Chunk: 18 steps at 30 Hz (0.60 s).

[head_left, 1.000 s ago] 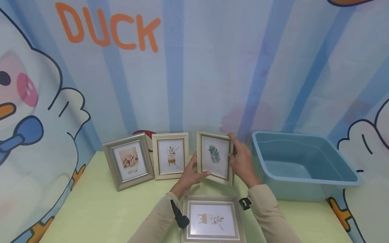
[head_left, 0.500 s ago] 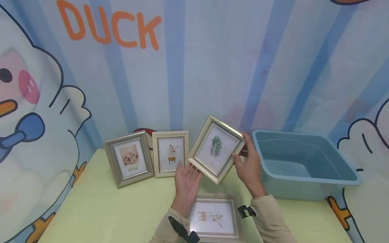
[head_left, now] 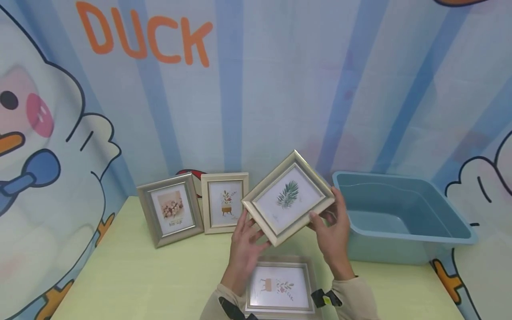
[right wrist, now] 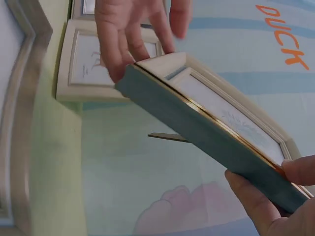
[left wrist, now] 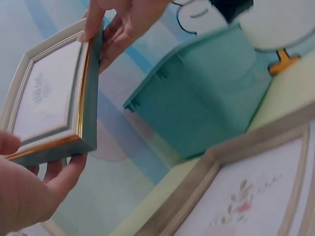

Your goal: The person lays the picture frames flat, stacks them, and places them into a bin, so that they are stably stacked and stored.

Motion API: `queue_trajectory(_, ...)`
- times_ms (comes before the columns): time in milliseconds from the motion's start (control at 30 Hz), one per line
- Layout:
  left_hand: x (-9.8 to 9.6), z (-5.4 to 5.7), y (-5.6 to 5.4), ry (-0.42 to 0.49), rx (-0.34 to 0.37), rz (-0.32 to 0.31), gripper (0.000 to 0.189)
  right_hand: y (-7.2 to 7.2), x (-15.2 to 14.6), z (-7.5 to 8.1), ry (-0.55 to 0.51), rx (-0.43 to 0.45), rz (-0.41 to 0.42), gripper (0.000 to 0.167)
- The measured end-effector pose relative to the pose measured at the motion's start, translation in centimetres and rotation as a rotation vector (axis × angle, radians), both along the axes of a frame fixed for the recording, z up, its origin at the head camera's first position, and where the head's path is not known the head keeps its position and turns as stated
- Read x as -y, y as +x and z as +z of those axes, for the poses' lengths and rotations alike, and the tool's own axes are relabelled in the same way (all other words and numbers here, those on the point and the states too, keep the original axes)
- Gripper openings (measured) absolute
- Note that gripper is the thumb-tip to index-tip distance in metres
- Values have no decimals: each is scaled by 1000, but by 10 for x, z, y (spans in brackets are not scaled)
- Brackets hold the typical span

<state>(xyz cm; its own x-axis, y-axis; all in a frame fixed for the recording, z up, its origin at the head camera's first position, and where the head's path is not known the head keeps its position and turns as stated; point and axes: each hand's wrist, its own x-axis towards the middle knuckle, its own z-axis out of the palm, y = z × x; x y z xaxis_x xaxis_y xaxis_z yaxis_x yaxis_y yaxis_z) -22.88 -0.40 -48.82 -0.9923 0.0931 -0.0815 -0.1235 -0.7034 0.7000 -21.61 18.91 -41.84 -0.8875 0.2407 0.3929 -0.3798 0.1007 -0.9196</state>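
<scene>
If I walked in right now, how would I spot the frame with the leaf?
Find the blue tub on the table. Left of it in the head view, the left hand and right hand hold a gold-edged frame tilted midair. Unlike the silver frame, cream frame and flat frame, it shows a green sprig.

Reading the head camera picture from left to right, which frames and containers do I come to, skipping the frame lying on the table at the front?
Silver-grey frame with a flower photo, cream potted-plant frame, hand-held leaf-print frame, blue tub.
</scene>
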Motion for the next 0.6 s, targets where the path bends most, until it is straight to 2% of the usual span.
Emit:
queue_trajectory(100,2,-3,6,-159,-57,44,86,10,0,-5,-99,12,31,77)
queue_trajectory(233,7,-8,14,-269,-137,61,92,21,-1,-14,-157,43,30,77)
queue_trajectory(400,14,-11,23,-402,-169,88,91,33,1,-24,-223,101,18,78)
queue_trajectory(600,25,-9,35,-526,-175,106,91,44,2,-34,-267,149,63,73)
